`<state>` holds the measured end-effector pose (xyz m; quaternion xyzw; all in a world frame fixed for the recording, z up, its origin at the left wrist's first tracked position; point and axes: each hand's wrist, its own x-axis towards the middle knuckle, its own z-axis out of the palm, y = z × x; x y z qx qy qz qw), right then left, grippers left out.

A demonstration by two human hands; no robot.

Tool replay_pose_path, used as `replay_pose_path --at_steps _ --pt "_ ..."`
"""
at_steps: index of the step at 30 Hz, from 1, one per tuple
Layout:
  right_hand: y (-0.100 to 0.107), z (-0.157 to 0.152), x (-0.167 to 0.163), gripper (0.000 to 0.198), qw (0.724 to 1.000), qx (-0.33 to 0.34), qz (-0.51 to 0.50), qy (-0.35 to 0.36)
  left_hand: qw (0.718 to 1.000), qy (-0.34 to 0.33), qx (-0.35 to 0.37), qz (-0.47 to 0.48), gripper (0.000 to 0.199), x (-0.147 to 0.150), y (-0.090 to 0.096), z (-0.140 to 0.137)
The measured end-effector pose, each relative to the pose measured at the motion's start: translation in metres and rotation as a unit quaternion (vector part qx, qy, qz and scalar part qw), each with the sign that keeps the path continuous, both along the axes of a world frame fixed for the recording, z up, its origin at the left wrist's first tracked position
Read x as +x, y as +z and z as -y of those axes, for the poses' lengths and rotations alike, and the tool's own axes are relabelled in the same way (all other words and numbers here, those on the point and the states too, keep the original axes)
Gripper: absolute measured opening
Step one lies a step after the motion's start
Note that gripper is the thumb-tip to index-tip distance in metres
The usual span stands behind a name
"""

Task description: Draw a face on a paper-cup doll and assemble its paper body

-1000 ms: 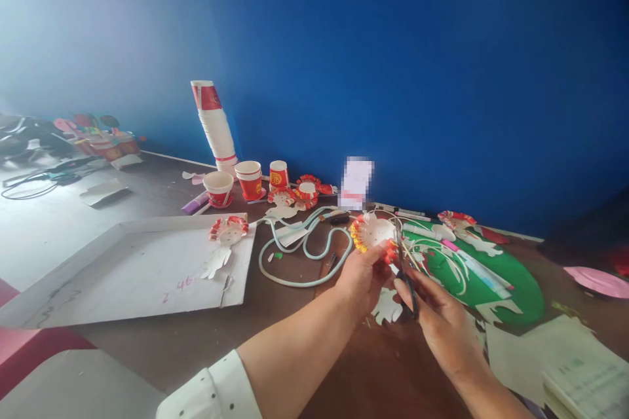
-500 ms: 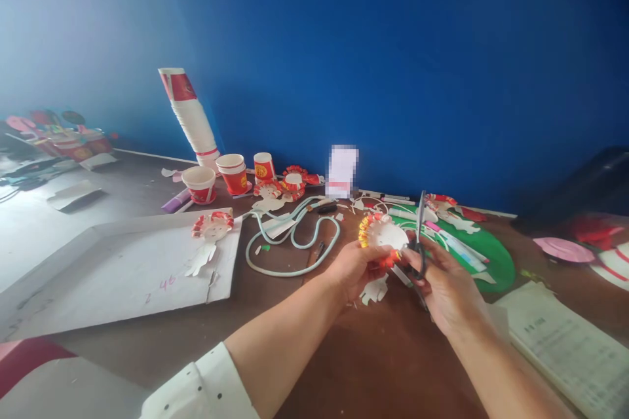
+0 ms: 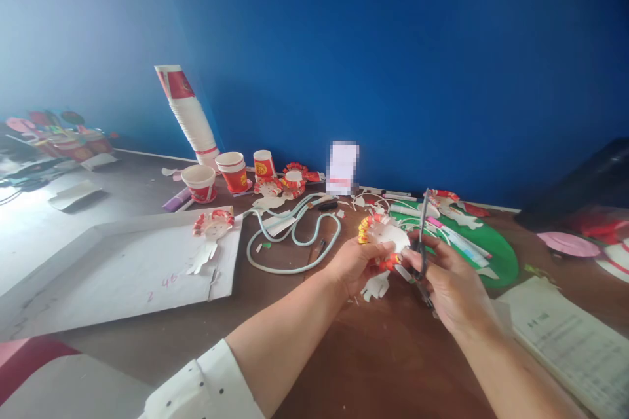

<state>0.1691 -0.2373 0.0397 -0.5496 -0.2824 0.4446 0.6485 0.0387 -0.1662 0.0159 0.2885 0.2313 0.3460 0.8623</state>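
Observation:
Between thumb and fingers, my left hand (image 3: 361,265) holds a cut paper cup (image 3: 390,234) whose red and yellow wall is curled into a fringe around a white round base. A white paper piece (image 3: 376,285) hangs or lies just below it; whether it is joined to the cup I cannot tell. My right hand (image 3: 449,278) is closed on black-handled scissors (image 3: 421,249), with the blades pointing up, beside the cup's right edge. The right thumb and fingertips are close to the cup; some fingers are hidden behind the scissors.
A light-blue cable (image 3: 295,270) loops across the brown table. To the left, a white board (image 3: 122,275) bears another cut cup (image 3: 213,226). Behind stand paper cups (image 3: 230,173) and a tall leaning stack (image 3: 191,124). Markers (image 3: 457,242) lie on a green sheet (image 3: 506,265); a printed booklet (image 3: 565,334) is at right.
The view has shifted slightly. Both hands keep their holds, and the cut cup is turned and tilted a little, with the scissors staying beside it.

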Motion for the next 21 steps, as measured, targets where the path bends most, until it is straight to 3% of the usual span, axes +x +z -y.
replay_pose_path --at_steps 4,8,11,15,21 --pt "0.002 0.000 0.002 0.058 0.999 -0.017 0.029 -0.003 1.000 0.004 -0.004 0.003 0.027 0.000 0.001 0.000" --pt "0.001 0.001 0.016 0.054 0.975 -0.111 0.193 0.023 0.999 0.047 -0.026 -0.004 0.021 -0.002 0.005 -0.004" --pt "0.000 0.002 0.025 0.043 0.888 -0.207 0.406 0.056 0.996 0.080 -0.047 0.002 0.015 -0.006 0.009 -0.009" --pt "0.004 0.008 0.021 0.038 0.752 -0.226 0.613 0.086 0.993 0.087 -0.074 0.017 0.012 -0.009 0.012 -0.012" --pt "0.012 0.020 0.008 0.015 0.646 -0.263 0.704 0.134 0.994 0.080 -0.077 0.021 0.004 -0.010 0.013 -0.011"
